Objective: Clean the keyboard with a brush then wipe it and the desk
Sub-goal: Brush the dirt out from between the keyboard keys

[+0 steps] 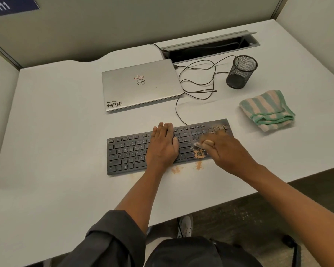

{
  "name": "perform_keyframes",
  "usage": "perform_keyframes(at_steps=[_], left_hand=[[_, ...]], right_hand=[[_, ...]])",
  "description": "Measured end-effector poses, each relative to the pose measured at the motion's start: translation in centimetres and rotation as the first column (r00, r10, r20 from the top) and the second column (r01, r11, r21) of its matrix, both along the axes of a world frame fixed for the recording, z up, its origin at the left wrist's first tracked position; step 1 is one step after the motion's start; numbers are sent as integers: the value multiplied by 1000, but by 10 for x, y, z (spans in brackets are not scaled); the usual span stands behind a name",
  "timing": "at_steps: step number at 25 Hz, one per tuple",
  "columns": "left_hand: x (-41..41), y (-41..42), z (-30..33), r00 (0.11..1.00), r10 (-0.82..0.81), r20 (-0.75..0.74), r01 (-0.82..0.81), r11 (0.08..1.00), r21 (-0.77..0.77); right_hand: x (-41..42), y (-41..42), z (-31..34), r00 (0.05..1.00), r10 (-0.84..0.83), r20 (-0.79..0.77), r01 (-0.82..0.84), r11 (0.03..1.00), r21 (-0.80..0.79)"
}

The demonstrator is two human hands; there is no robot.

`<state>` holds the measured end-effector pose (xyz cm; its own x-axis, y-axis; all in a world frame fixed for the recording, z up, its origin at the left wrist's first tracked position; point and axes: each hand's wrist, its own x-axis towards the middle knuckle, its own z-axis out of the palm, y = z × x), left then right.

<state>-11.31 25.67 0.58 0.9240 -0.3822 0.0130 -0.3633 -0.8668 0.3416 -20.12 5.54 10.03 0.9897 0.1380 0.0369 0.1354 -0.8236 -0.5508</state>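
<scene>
A dark keyboard (127, 151) lies on the white desk (66, 132) with tan dust over its right keys and top right corner. My left hand (163, 145) rests flat on the middle of the keyboard, fingers together. My right hand (222, 149) is closed around a small brush (198, 144), blurred by motion, with its pale tip over the dusty keys at the right. Two tan dust patches (199, 165) lie on the desk just in front of the keyboard. A folded green and pink striped cloth (267, 110) lies to the right, beyond the keyboard.
A closed silver laptop (139, 85) sits behind the keyboard, with a black cable (199, 81) looping to its right. A black mesh pen cup (241, 74) stands at the back right. An open cable tray (210, 47) runs along the rear. The desk's front edge slants across the lower right.
</scene>
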Motion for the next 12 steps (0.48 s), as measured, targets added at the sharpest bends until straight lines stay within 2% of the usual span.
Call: perform_keyframes(at_steps=[2, 5, 8, 12], left_hand=[[0, 0, 0, 1000, -1, -7, 1, 1000, 3], [0, 0, 0, 1000, -2, -3, 2, 1000, 6], [-2, 0, 1, 1000, 0, 6, 0, 1000, -11], [-2, 1, -1, 1000, 7, 14, -7, 1000, -19]], right_hand=[[0, 0, 5, 999, -40, 29, 40, 999, 15], [17, 11, 3, 972, -211, 103, 202, 975, 96], [33, 24, -8, 923, -380, 65, 365, 915, 173], [16, 26, -16, 912, -410, 12, 404, 903, 149]])
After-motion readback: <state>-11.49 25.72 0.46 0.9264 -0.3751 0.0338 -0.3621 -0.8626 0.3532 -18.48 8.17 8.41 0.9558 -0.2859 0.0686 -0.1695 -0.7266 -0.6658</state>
